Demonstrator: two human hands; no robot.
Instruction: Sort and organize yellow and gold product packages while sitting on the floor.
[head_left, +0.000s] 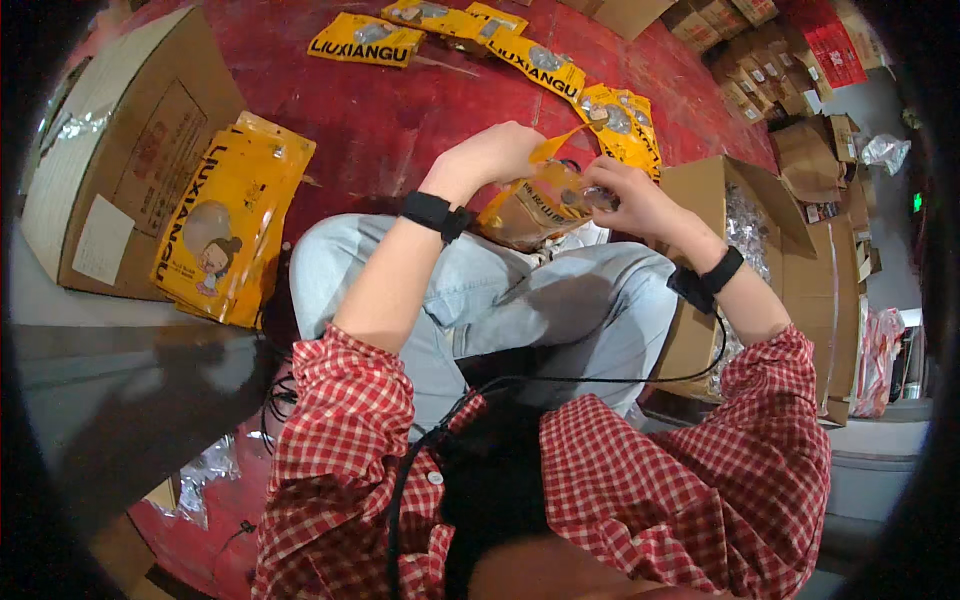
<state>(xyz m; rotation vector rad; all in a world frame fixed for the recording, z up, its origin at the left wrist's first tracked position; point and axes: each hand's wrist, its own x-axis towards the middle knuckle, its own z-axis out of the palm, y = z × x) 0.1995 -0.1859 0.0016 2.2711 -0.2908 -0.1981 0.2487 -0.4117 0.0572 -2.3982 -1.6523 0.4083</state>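
Observation:
A yellow plastic pouch (529, 214) with a clear window and black writing is held above my crossed legs. My left hand (499, 154) grips its upper edge, where a strip of yellow film sticks up. At the pouch's right side, my right hand (628, 193) pinches a small clear plastic packet (601, 198) whose contents I cannot make out. Whether that packet sits partly inside the pouch is hidden by the fingers. Beyond my hands, several similar pouches (536, 67) lie in a curved row on the red floor (360, 112).
At left, a stack of yellow pouches (232, 225) leans against a cardboard box (142, 142). An open carton (806, 285) with clear plastic packets (746, 225) stands at right. A black cable (570, 380) crosses my lap. Stacked cartons (765, 67) stand at the far right.

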